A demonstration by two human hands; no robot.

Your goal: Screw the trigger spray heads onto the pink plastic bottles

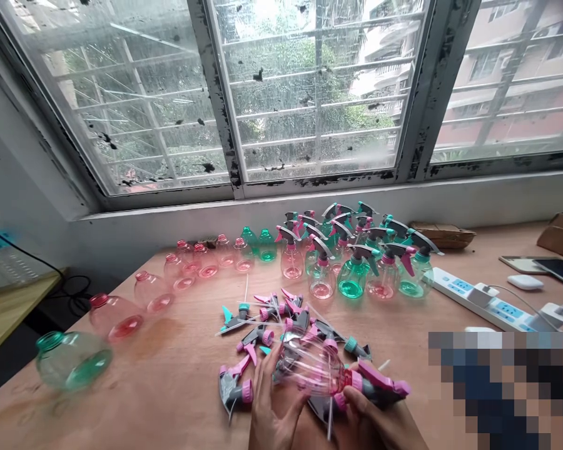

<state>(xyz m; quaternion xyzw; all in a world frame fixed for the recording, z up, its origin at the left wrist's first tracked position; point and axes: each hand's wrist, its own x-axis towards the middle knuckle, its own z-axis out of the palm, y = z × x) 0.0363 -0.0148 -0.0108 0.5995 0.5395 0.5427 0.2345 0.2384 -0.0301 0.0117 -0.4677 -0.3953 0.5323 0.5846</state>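
Observation:
A clear pink spray bottle (pixel 309 369) lies on its side between my hands, its neck toward the right. My left hand (pixel 274 400) is wrapped round the bottle's base end. At the neck, my right hand (pixel 368 409) grips the pink collar of a grey and pink trigger sprayer head (pixel 380 382), which sits on the bottle's mouth. Whether its thread is tight I cannot tell. Under and beyond my hands lies a pile of loose sprayer heads (pixel 256 337), grey with pink or teal parts, some with dip tubes showing.
Pink bottles without heads (pixel 117 315) and a green one (pixel 72 359) line the left side. Bottles with sprayer heads (pixel 351 278) stand in a group at the back. To the right are a power strip (pixel 488 303), phones (pixel 560 272) and a cardboard box (pixel 560 234).

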